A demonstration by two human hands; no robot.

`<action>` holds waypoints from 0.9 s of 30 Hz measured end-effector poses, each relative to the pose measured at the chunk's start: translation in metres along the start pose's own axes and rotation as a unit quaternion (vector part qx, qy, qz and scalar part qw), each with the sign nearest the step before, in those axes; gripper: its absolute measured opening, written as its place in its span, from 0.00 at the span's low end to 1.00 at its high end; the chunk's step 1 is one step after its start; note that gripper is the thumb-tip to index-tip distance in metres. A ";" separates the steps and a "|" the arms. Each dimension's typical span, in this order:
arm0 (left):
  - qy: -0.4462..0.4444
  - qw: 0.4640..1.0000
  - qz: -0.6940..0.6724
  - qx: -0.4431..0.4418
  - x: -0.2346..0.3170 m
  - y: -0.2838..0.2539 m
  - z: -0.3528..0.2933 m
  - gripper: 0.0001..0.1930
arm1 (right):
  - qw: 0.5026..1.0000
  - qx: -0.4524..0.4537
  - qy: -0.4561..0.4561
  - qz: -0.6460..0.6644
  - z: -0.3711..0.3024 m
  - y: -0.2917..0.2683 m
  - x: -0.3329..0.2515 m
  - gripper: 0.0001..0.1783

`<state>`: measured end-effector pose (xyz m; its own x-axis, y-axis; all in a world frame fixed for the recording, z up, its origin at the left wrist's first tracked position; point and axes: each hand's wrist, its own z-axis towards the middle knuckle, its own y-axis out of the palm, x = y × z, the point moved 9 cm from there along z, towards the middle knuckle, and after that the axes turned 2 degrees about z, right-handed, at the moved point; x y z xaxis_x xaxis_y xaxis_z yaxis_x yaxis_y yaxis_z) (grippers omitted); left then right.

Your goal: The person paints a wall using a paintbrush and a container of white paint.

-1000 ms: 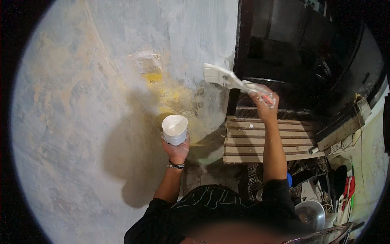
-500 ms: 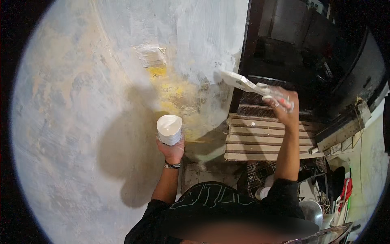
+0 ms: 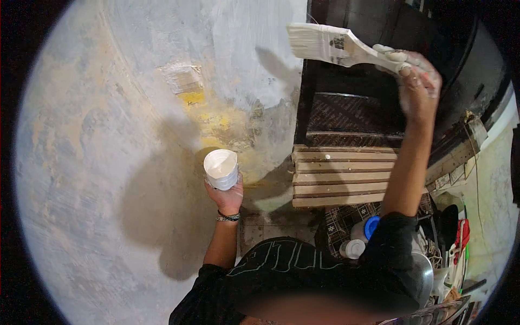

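Note:
My left hand [image 3: 227, 196] is closed round a white cup [image 3: 221, 169] with white paint in it, held upright in front of the wall. A wide white paintbrush [image 3: 330, 45] is gripped by its handle in my raised right hand [image 3: 414, 76], whose fingers are smeared with white. The brush's bristles point left, overlapping the edge where the wall meets the dark doorway. On the wall [image 3: 70, 179], patchy white and grey paint surrounds a yellow worn area [image 3: 219, 122] above the cup.
A slatted wooden bench [image 3: 346, 174] stands on the right below the dark doorway [image 3: 357, 116]. Beside my right arm are a container with a blue lid [image 3: 370, 227], a white jar [image 3: 353, 248] and a metal bowl [image 3: 422, 276]. Tiled floor [image 3: 276, 230] shows below the wall.
My right hand has moved up and to the right with the paintbrush, which now shows its broad side. The cup in my left hand has barely shifted. The blue-lidded container has come into view.

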<state>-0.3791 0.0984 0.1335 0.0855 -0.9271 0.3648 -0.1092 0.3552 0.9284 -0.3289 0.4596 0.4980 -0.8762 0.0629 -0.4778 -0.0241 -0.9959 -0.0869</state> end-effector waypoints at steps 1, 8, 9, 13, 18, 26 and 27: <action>-0.002 1.000 -0.005 -0.009 -0.003 0.001 0.003 0.30 | 0.996 0.026 0.006 0.090 -0.009 0.001 0.018 0.15; -0.037 0.998 -0.039 -0.019 -0.019 0.009 0.007 0.31 | 0.963 0.092 0.165 0.192 -0.097 0.023 0.137 0.14; -0.040 0.998 -0.037 -0.021 -0.021 0.011 0.008 0.31 | 0.965 0.112 0.186 0.145 -0.113 0.011 0.158 0.14; -0.020 0.999 -0.026 -0.002 -0.012 0.002 0.006 0.31 | 0.952 0.161 0.166 0.203 -0.136 -0.014 0.158 0.17; -0.026 0.999 -0.022 0.011 -0.011 0.003 0.009 0.30 | 0.927 0.133 0.148 0.319 -0.127 -0.012 0.167 0.15; -0.029 0.997 -0.054 -0.044 -0.006 0.012 0.001 0.28 | 0.918 0.163 0.160 0.323 -0.136 -0.047 0.181 0.12; -0.028 0.997 -0.054 -0.044 -0.005 0.011 0.000 0.28 | 0.909 0.206 0.127 0.339 -0.142 -0.053 0.171 0.14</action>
<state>-0.3807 0.1065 0.1417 0.0362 -0.9646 0.2611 -0.0140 0.2607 0.9653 -0.4087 0.5327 0.2970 -0.6181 -0.6139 -0.4910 0.2560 -0.7478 0.6126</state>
